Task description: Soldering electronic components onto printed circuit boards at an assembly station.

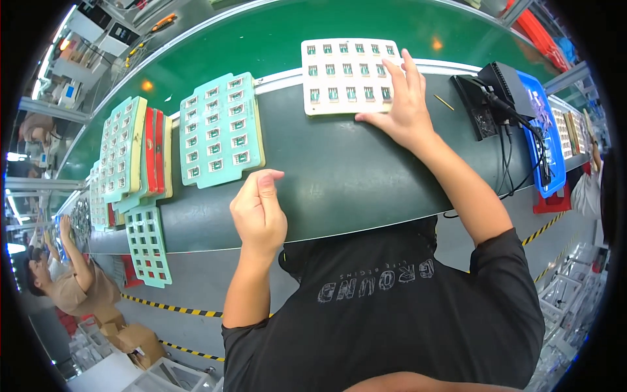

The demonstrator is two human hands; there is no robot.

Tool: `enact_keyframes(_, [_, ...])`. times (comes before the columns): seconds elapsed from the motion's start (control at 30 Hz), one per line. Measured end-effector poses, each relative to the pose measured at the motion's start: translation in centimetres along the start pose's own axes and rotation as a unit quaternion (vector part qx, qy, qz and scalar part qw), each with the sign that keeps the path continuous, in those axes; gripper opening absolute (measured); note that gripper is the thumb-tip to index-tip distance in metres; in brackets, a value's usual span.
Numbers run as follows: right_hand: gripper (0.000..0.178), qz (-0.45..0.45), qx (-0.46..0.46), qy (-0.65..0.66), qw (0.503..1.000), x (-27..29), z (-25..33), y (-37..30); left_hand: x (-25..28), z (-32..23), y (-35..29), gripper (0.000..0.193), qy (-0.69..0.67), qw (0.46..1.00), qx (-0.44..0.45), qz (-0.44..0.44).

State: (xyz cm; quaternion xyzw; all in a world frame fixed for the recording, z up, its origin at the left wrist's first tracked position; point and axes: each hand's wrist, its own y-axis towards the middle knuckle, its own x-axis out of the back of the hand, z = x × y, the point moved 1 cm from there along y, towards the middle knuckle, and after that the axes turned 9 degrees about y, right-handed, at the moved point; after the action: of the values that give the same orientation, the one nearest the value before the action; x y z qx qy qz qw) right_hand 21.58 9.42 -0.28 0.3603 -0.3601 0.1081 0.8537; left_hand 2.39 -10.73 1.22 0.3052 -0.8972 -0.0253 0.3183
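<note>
A white tray (349, 103) with rows of small green-and-metal parts in its slots lies at the far side of the dark work surface. My right hand (406, 108) is at its right end, fingers spread over the edge and thumb by the near corner. My left hand (259, 212) is closed above the near part of the surface, thumb pressed on the curled fingers; whatever it may hold is hidden. To its upper left lies a mint-green tray (222, 153), also filled with small parts, on a yellowish layer.
Stacked trays (117, 153) with red and yellow layers stand at the left, beside an empty mint-green frame (149, 245) overhanging the edge. At right are a black device (503, 88) with cables, a thin brass-coloured stick (443, 102) and a blue bin (545, 130). Another person (78, 281) works far left.
</note>
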Motion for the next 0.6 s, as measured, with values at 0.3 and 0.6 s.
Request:
enact_keyframes(0.3, [0.092, -0.007, 0.003, -0.023, 1.0, -3.8, -4.4, 7.7, 2.4, 1.2, -1.6, 0.028, -0.073, 0.994, 0.068, -0.04])
enact_keyframes(0.6, [0.096, 0.026, -0.021, -0.063, 0.997, -6.4, -7.4, 12.7, 5.0, 4.4, -2.3, 0.043, -0.327, 0.892, 0.306, -0.061])
